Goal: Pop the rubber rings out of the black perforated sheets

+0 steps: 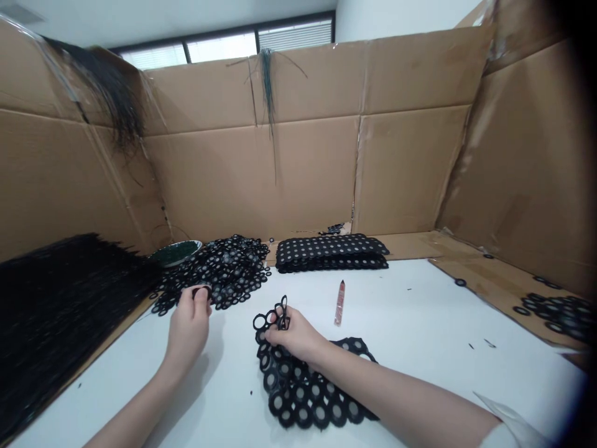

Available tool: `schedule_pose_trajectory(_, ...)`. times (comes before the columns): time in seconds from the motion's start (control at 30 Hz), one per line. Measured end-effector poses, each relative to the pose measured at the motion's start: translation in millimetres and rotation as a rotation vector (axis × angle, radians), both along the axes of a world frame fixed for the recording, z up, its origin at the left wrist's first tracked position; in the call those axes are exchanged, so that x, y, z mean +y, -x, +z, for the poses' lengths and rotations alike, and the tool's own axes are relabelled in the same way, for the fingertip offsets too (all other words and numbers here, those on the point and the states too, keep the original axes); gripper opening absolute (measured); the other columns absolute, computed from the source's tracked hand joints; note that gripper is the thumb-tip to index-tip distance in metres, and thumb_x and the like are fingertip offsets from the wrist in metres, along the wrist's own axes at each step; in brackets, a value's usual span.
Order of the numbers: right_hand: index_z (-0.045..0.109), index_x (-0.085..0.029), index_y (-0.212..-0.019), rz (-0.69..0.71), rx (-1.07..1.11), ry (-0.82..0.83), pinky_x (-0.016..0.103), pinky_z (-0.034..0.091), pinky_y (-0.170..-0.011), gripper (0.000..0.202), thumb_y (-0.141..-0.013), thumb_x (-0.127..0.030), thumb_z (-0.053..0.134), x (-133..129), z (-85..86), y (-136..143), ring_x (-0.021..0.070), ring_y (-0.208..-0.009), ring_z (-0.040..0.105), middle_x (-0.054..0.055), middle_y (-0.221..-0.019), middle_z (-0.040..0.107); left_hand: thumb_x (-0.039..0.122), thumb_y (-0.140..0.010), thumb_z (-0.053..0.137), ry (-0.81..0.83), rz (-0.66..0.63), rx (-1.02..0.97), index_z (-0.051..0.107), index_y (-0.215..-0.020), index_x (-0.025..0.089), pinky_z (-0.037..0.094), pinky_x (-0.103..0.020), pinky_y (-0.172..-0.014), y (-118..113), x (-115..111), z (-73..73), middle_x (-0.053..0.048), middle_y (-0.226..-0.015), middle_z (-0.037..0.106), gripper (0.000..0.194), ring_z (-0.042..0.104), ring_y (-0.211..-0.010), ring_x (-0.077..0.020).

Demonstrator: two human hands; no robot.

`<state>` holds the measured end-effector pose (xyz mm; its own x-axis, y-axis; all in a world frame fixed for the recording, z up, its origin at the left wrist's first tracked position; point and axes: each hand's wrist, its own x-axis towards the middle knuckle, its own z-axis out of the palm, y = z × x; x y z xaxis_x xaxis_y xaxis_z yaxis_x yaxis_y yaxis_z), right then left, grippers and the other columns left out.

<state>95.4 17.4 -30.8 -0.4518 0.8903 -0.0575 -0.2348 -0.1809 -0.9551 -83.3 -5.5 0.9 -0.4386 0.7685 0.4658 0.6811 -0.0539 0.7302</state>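
Observation:
My left hand (192, 314) is closed in a pinch on a small black ring (205, 290), at the front edge of a heap of black rings (228, 267). Lower and to the right, my right hand (293, 333) grips the upper left corner of a mat of joined black rings (301, 392). Several narrow black loops (282, 306) stick up by its thumb and fingers; I cannot make out exactly how they join. The mat lies partly on the white table (233, 386), and my right forearm hides some of it.
Behind lies a stack of finished-looking ring mats (333, 252). A slim pointed pink stick (340, 303) rests on the table. Black strands (60, 311) are piled at left, near a bowl (175, 253). More rings (559, 314) sit at right. Cardboard walls (308, 155) enclose the table.

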Motion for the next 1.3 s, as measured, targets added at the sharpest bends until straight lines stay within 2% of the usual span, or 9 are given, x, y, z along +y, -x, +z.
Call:
schedule_pose_trajectory(0.07,0.045,-0.018,-0.074,0.0,-0.005,-0.003,0.023,0.039,-0.064,0.029,-0.052,-0.008,0.06,0,0.3,-1,0.0068,-0.055,0.047,-0.007,-0.063,0.049,0.041,-0.084,0.03,0.0,-0.001,0.117,0.046,-0.097,0.02,0.042,-0.029,-0.056,-8,-7,3.4,-0.002,-0.072,0.054,0.029,0.054,-0.063,-0.0175)
schedule_pose_trajectory(0.13,0.049,-0.017,-0.075,-0.009,-0.043,-0.023,0.024,0.039,-0.065,0.026,-0.053,-0.011,0.061,-1,0.7,-1,0.008,-0.056,0.048,-0.006,-0.06,0.051,0.036,-0.085,0.029,0.038,-0.128,0.267,0.044,-0.102,0.02,0.044,-0.03,-0.058,-23,-14,-0.1,-0.004,-0.078,0.057,0.027,0.056,-0.065,-0.0183)
schedule_pose_trajectory(0.23,0.055,-0.016,-0.072,-0.03,-0.057,-0.06,0.026,0.04,-0.07,0.019,-0.055,-0.016,0.064,0,0.0,-2,0.0108,-0.061,0.052,-0.004,-0.062,0.053,0.03,-0.085,0.029,0.053,-0.314,0.454,0.042,-0.105,0.02,0.046,-0.032,-0.064,-42,-19,-15.5,-0.008,-0.092,0.056,0.026,0.057,-0.078,-0.0204)
schedule_pose_trajectory(0.33,0.057,-0.016,-0.07,-0.021,-0.007,-0.064,0.026,0.04,-0.073,0.018,-0.054,-0.019,0.065,3,-1.4,-3,0.011,-0.064,0.053,-0.004,-0.063,0.055,0.025,-0.086,0.026,0.113,-0.394,0.517,0.042,-0.104,0.021,0.047,-0.032,-0.062,-46,-18,-30.2,-0.008,-0.092,0.053,0.025,0.057,-0.078,-0.0199)
schedule_pose_trajectory(0.5,0.056,-0.016,-0.067,0.032,0.035,-0.064,0.025,0.039,-0.069,0.016,-0.054,-0.017,0.066,6,-2.5,-5,0.0093,-0.06,0.05,-0.005,-0.061,0.053,0.029,-0.087,0.026,0.207,-0.449,0.418,0.043,-0.099,0.021,0.046,-0.033,-0.064,-43,-18,-30.6,-0.006,-0.09,0.053,0.022,0.056,-0.076,-0.0194)
schedule_pose_trajectory(0.67,0.056,-0.015,-0.067,-0.035,0.049,-0.023,0.026,0.039,-0.074,0.018,-0.055,-0.02,0.067,7,-5.3,-5,0.0109,-0.066,0.052,-0.001,-0.07,0.058,0.036,-0.087,0.025,0.314,-0.53,0.268,0.039,-0.1,0.02,0.044,-0.035,-0.071,-48,-21,-25.1,-0.007,-0.093,0.054,0.025,0.055,-0.082,-0.02)
schedule_pose_trajectory(0.87,0.057,-0.014,-0.066,-0.025,0.084,-0.03,0.027,0.04,-0.073,0.017,-0.054,-0.021,0.068,7,-8.2,-4,0.0132,-0.068,0.053,0.001,-0.07,0.059,0.036,-0.085,0.033,0.344,-0.598,0.225,0.037,-0.103,0.02,0.043,-0.033,-0.073,-47,-21,-20.7,-0.007,-0.097,0.054,0.025,0.054,-0.085,-0.0202)
schedule_pose_trajectory(1.07,0.057,-0.014,-0.067,-0.018,0.071,-0.063,0.027,0.039,-0.074,0.017,-0.055,-0.022,0.067,6,-8.0,-5,0.0127,-0.07,0.053,0.0,-0.071,0.059,0.035,-0.086,0.027,0.337,-0.582,0.247,0.037,-0.104,0.019,0.041,-0.034,-0.075,-48,-24,-15.4,-0.008,-0.098,0.054,0.026,0.053,-0.087,-0.0201)
schedule_pose_trajectory(1.3,0.053,-0.015,-0.067,-0.03,-0.045,-0.14,0.024,0.035,-0.062,0.017,-0.06,-0.025,0.065,3,-4.0,-3,0.0086,-0.056,0.045,-0.005,-0.055,0.048,0.034,-0.087,0.019,0.357,-0.539,0.175,0.041,-0.089,0.02,0.039,-0.034,-0.07,-46,-19,-17.7,-0.005,-0.081,0.056,0.026,0.054,-0.076,-0.02)
